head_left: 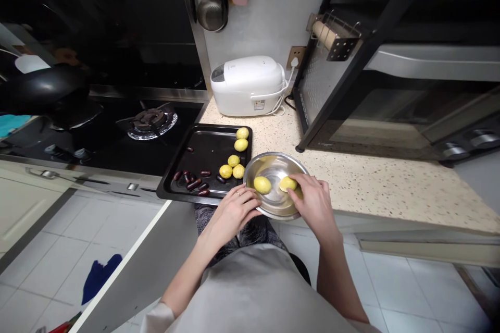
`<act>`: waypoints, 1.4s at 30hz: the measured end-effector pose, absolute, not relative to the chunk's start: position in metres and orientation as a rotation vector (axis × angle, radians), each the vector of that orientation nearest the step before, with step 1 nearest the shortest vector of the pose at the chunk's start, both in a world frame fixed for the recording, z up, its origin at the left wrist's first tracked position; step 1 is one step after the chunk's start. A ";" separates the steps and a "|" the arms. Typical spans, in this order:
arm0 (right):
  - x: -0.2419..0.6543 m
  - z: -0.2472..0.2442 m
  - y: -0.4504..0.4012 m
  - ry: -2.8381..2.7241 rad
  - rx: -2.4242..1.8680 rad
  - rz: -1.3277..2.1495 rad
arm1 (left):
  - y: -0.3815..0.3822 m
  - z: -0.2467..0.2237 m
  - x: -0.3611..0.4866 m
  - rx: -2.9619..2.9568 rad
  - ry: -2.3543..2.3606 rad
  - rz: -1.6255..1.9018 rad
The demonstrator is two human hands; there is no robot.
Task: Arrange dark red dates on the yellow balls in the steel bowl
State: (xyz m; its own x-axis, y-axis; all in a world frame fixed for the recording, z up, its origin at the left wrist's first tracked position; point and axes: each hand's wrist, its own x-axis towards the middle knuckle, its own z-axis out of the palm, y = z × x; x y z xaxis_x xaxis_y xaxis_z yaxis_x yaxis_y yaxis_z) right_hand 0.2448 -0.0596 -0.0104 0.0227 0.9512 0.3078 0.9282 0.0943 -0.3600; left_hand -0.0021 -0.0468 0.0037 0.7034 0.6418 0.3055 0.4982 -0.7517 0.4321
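Note:
A shiny metal bowl (273,211) is at the counter's front edge, partly against the tray. My left hand (237,208) grips its left rim, with the fingers along the edge. Inside the bowl, my right hand (313,198) pinches a yellow oval fruit (287,183) between thumb and fingers. Another yellow fruit (262,185) lies beside it on the left, touched by neither hand. To the left is a black baking tray (211,137). Several yellow fruits (233,161) sit along its right side, and several dark red-brown dates (193,185) are scattered near its front.
A white rice cooker (250,85) stands behind the tray on the speckled counter (367,182). A rack with an oven (429,109) is at right. On the left are a gas burner (150,120) and a black wok (47,88). Below the tray, a cabinet door (156,265) stands open.

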 end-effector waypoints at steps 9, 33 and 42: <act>0.250 -0.014 -0.062 -1.821 -1.780 0.069 | -0.035 0.001 -0.020 2.395 1.143 0.909; 0.238 -0.007 -0.063 -1.747 -1.556 0.061 | -0.008 -0.014 -0.031 2.145 1.464 1.351; 0.203 0.009 -0.073 -1.699 -1.299 0.500 | -0.057 0.009 0.009 2.159 1.062 1.355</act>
State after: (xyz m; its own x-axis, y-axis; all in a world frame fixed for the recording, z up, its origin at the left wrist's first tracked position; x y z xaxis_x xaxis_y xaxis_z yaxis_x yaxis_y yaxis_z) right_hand 0.2025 -0.0733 0.0094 -0.0312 0.9098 0.4139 0.5410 0.3635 -0.7584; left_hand 0.0094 -0.0572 0.0090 0.2503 0.7622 0.5971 0.3978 -0.6432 0.6543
